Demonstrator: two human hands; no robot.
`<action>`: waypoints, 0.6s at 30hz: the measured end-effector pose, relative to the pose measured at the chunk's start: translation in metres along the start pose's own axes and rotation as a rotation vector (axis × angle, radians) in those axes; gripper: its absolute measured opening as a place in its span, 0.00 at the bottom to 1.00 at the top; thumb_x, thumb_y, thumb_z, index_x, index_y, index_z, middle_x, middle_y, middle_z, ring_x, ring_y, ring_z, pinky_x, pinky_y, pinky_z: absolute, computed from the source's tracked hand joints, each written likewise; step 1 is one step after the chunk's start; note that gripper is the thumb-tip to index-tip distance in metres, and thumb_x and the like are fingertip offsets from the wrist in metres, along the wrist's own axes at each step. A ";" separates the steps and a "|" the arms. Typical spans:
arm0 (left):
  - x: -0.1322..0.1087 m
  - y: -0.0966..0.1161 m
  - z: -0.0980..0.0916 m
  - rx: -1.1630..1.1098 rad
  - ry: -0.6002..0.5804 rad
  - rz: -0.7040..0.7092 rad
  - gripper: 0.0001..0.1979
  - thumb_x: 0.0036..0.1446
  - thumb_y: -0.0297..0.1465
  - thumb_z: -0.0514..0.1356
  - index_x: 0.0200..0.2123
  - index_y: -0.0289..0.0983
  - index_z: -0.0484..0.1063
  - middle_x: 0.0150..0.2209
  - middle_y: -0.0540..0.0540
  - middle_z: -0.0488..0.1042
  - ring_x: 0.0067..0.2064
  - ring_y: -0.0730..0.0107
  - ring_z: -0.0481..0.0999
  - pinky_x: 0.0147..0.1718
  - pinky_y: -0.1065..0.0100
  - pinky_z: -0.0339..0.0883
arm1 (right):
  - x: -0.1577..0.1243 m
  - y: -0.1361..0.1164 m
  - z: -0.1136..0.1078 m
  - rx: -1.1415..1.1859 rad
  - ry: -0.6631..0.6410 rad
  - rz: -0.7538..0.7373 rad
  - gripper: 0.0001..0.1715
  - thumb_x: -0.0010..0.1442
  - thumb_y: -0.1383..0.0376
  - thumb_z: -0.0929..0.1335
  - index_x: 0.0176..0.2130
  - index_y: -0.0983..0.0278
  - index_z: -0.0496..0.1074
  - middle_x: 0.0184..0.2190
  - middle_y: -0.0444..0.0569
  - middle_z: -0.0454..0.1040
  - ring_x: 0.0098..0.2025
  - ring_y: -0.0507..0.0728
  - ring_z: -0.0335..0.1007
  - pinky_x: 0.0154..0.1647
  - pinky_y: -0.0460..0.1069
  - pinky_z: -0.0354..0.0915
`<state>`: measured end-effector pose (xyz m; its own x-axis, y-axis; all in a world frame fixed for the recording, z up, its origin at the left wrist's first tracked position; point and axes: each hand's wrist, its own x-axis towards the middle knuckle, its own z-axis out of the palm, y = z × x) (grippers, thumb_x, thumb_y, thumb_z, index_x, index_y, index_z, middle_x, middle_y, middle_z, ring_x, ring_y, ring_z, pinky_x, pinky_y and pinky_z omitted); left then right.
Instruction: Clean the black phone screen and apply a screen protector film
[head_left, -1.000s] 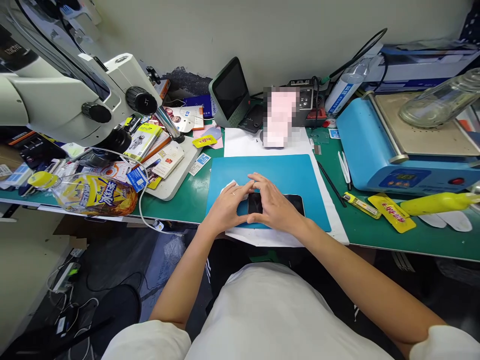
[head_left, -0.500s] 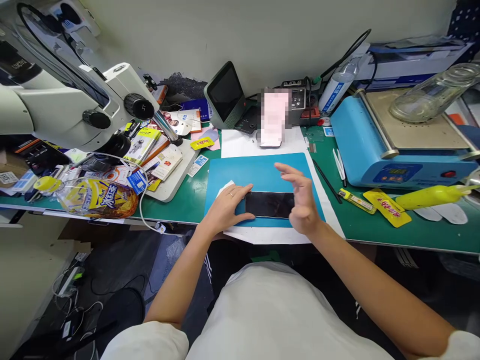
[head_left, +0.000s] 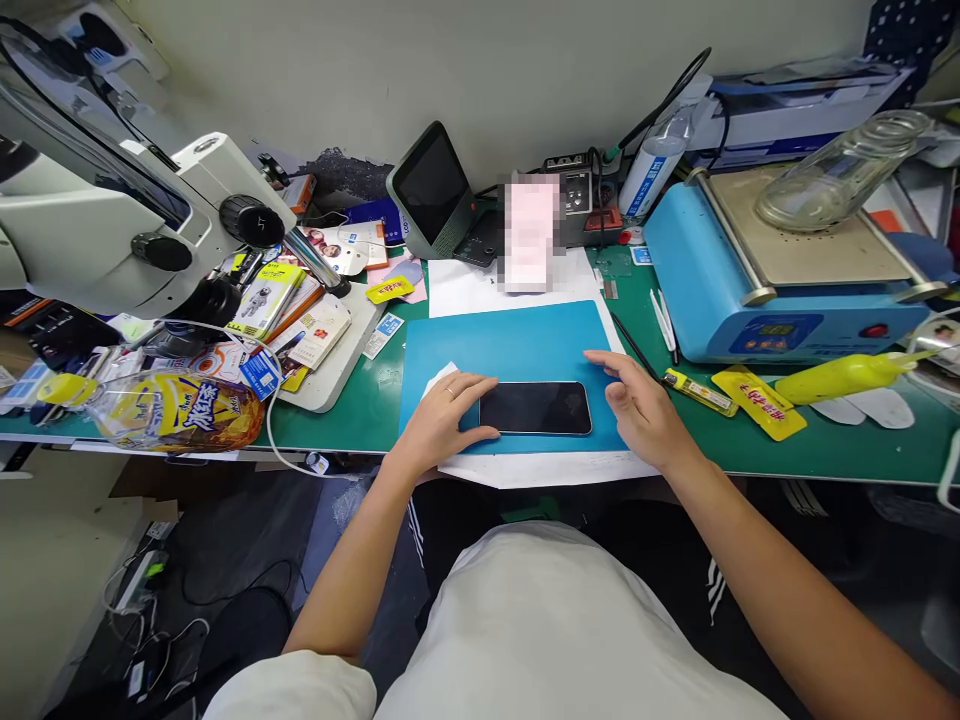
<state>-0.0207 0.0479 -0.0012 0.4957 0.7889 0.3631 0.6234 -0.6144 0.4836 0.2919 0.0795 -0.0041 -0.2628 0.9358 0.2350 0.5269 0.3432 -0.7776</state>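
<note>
Lying flat on a blue mat (head_left: 517, 340), a dark smartphone (head_left: 535, 408) stretches left to right directly in front of the seated person. Its screen is glossy black and unlit, its visible right corners are rounded, and a thin, pale rim outlines the near and right edges; the left hand hides its left end.

That left hand (head_left: 448, 412) wears a ring (head_left: 450, 393) and spans the phone's left end, fingers at the far edge and thumb at the near edge, moderately spread; whether it grips or only rests there, I cannot tell. A white scrap (head_left: 441, 375) pokes out beyond it. The right hand (head_left: 645, 412) is just right of the phone and apart from it, loosely spread, fingers slightly bent, with nothing visible in its grasp.

Under the mat is white paper (head_left: 570, 470), on a green workbench (head_left: 367, 425). Farther right lie white tweezers (head_left: 663, 325) and a yellow packet (head_left: 759, 400), then a blue heating plate (head_left: 787, 345) bearing a tilted glass jar (head_left: 840, 175). On the left, a white microscope (head_left: 90, 235) looms over clutter and a yellow-capped drink bottle (head_left: 169, 412) on its side. At the far side, a pink upright shape (head_left: 531, 230) is blurred out.
</note>
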 end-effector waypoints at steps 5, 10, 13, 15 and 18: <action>0.000 0.000 0.000 -0.010 -0.008 -0.002 0.30 0.64 0.40 0.66 0.66 0.45 0.61 0.58 0.39 0.72 0.58 0.52 0.74 0.57 0.49 0.69 | 0.001 -0.002 0.000 -0.017 -0.004 -0.004 0.42 0.68 0.38 0.53 0.60 0.60 0.72 0.59 0.58 0.74 0.62 0.68 0.70 0.63 0.62 0.66; -0.001 0.001 0.000 -0.011 -0.015 -0.020 0.29 0.65 0.40 0.66 0.65 0.45 0.62 0.59 0.39 0.72 0.58 0.52 0.73 0.55 0.50 0.70 | 0.000 -0.001 0.001 -0.040 -0.024 -0.030 0.42 0.68 0.38 0.53 0.60 0.62 0.72 0.59 0.59 0.75 0.63 0.68 0.69 0.65 0.63 0.64; -0.001 0.001 0.001 -0.012 -0.014 -0.025 0.28 0.64 0.40 0.66 0.64 0.44 0.63 0.59 0.39 0.72 0.58 0.52 0.73 0.55 0.50 0.70 | -0.001 -0.001 0.001 -0.048 -0.031 -0.042 0.42 0.69 0.39 0.52 0.59 0.61 0.73 0.59 0.59 0.75 0.63 0.68 0.69 0.64 0.63 0.65; -0.001 0.001 0.001 -0.013 -0.013 -0.022 0.27 0.64 0.39 0.66 0.63 0.44 0.64 0.59 0.39 0.72 0.58 0.52 0.73 0.56 0.50 0.70 | -0.001 -0.001 0.001 -0.057 -0.035 -0.057 0.41 0.69 0.39 0.52 0.59 0.61 0.73 0.59 0.59 0.75 0.63 0.67 0.69 0.64 0.64 0.65; -0.001 0.000 0.001 -0.010 -0.012 -0.019 0.25 0.64 0.39 0.66 0.62 0.44 0.66 0.58 0.39 0.72 0.59 0.52 0.73 0.56 0.49 0.70 | -0.002 -0.002 0.002 -0.083 -0.042 -0.098 0.42 0.69 0.39 0.51 0.59 0.61 0.73 0.58 0.59 0.76 0.62 0.68 0.70 0.63 0.65 0.65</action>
<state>-0.0205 0.0467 -0.0022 0.4916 0.7999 0.3442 0.6265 -0.5994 0.4982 0.2897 0.0773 -0.0044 -0.3493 0.8937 0.2815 0.5613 0.4402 -0.7009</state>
